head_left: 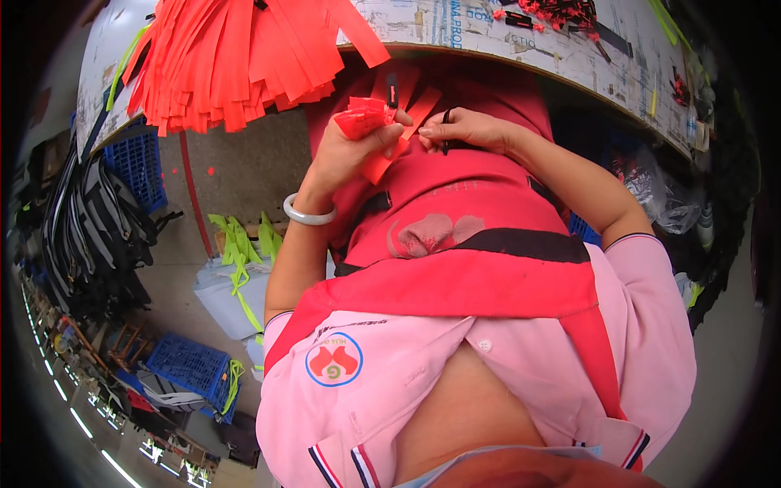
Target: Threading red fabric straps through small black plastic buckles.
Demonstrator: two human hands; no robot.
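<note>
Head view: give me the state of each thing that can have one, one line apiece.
Left hand, closed on folded orange strips
Right hand, fingers bent, small black item at them
Orange pile, fanned out, ends over the table edge
White bracelet, worn on the left wrist
Red apron, worn over a pink shirt
Grey-black straps, bunched together
Plastic bag, crumpled

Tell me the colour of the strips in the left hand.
The strips are red-orange, seen best in the head view.

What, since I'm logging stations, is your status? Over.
Left hand gripping orange strips. Right hand holding thin black piece. Nearby orange strip bundle overhangs table.
</note>
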